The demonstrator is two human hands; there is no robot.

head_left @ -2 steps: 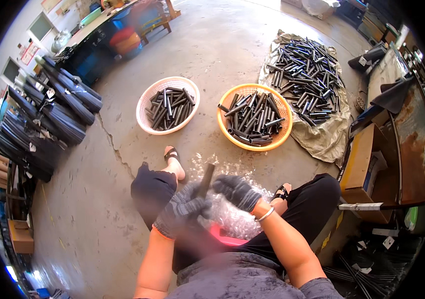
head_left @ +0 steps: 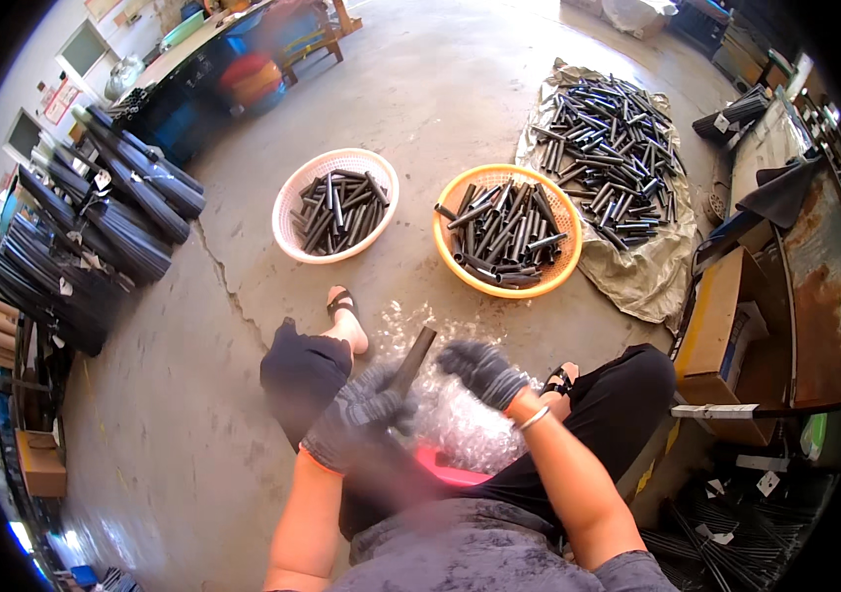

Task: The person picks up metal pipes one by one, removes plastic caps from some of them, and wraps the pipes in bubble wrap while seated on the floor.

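Observation:
My left hand (head_left: 359,412), in a grey striped knit glove, is wrapped round a short black tube (head_left: 416,355). The tube tilts upward, its upper end leaning to the right. To its right, apart from it, is my right hand (head_left: 482,373) in a matching glove. The right fingers are curled together; whatever they may hold is hidden. Beneath both hands lies a heap of clear, crinkled plastic scraps (head_left: 470,424), with smaller bits scattered on the floor in front. Something pink (head_left: 450,474) shows between my legs, partly covered.
Ahead stand a pink-white basket (head_left: 287,242) and an orange basket (head_left: 571,252), both holding short black tubes. Many more tubes cover a tan sheet (head_left: 637,286) at the far right. Long black tube bundles (head_left: 134,237) stand left. A cardboard box (head_left: 716,335) sits to the right.
My right hand has moved a little to the right, away from the tube. My left hand keeps its hold on the tube in nearly the same place.

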